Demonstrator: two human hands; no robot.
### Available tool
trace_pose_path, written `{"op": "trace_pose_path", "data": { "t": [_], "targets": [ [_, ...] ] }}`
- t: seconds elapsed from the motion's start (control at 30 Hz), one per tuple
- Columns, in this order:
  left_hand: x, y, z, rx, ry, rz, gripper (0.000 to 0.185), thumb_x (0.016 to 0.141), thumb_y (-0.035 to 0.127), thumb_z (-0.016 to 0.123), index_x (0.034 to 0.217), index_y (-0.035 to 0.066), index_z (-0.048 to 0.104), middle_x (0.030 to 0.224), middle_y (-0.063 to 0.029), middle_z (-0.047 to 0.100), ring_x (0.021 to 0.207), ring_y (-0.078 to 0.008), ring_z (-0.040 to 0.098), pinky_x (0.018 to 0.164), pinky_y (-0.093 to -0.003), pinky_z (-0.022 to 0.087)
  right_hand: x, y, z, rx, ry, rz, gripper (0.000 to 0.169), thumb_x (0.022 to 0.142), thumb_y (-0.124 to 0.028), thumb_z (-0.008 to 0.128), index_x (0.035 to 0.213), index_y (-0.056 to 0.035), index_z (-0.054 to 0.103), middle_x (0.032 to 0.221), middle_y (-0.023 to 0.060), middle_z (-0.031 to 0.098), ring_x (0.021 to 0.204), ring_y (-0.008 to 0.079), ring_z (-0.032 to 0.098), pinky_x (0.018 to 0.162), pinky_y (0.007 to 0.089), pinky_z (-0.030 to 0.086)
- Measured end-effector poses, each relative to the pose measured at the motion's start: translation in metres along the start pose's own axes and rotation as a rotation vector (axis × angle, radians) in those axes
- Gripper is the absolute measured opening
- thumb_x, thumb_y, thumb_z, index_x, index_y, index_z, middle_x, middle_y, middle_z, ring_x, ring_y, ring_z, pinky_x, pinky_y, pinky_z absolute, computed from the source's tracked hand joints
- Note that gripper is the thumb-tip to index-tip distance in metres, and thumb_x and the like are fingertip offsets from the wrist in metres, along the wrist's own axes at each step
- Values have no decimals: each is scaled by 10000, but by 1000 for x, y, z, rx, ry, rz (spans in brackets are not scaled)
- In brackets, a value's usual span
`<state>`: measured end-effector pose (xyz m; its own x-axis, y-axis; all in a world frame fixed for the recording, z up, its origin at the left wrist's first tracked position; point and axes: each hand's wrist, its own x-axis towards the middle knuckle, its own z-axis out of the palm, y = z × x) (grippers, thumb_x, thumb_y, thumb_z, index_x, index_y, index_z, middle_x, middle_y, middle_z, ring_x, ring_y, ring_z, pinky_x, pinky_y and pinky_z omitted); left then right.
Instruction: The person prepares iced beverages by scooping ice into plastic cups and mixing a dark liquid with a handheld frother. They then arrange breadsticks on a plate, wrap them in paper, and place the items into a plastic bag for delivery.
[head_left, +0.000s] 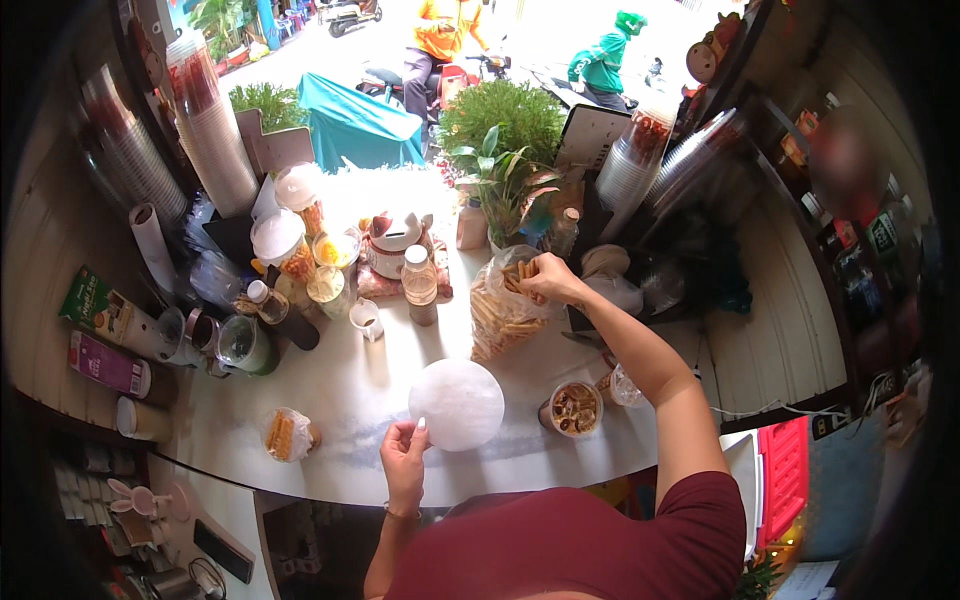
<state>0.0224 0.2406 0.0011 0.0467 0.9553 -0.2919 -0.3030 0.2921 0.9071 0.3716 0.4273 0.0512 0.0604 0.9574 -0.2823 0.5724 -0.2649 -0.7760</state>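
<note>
My left hand (406, 459) pinches the lower left edge of a round white disc (457, 405), thumb on top, above the counter. At the mouth of a clear plastic bag of stick-shaped snacks (504, 319), my right hand (551, 279) grips several sticks (517, 276). The bag stands upright on the white counter (360, 420). Nearer me on the right is a plastic cup of iced brown drink (576, 409), with another clear cup (628, 386) beside it. A cup or bag holding golden sticks (289, 435) sits at the left.
Along the back stand a lidded bottle (419, 285), a small white pitcher (367, 320), a lucky-cat figure (397, 244) and a potted plant (495, 180). Stacked plastic cups (214, 135) rise left, more cups (634, 161) right. Bottles and jugs (247, 345) crowd the left. Two people on motorbikes are outside.
</note>
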Motion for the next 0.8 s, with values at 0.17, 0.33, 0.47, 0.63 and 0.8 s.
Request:
{"op": "trace_pose_path", "data": {
  "t": [0.17,0.33,0.47,0.63,0.8],
  "targets": [
    [-2,5,4,-12,-1,16,147,931,142,621,916,12,555,813,-26,614,730,-79,567,714,-263,504,0,3,0,56,75,-30,164,741,-99,691,720,40,605,600,56,597,498,103,569,459,264,471],
    [-2,-1,1,26,3,20,146,922,133,624,894,9,553,796,-19,597,728,-82,553,705,-256,490,12,26,-5,227,32,-150,132,793,-115,712,774,-10,636,653,22,615,519,75,545,457,250,442],
    [4,-5,-2,129,45,55,140,914,125,626,871,11,557,774,-4,576,713,-75,519,679,-234,451,6,-6,-20,362,13,-284,124,839,-146,704,841,-32,655,700,-2,619,587,60,551,511,219,443],
    [1,-7,0,15,23,1,139,930,147,620,903,27,557,812,-16,605,730,-80,576,700,-252,507,-48,-78,4,353,-260,-283,147,849,-149,695,876,-12,649,728,9,624,610,65,568,525,207,440],
    [0,-3,0,15,-5,48,138,931,139,620,896,24,552,813,-23,605,731,-83,589,704,-262,525,-87,-136,67,87,-778,-190,122,782,-111,686,779,10,671,673,43,652,557,65,573,493,203,452]
  ]
}}
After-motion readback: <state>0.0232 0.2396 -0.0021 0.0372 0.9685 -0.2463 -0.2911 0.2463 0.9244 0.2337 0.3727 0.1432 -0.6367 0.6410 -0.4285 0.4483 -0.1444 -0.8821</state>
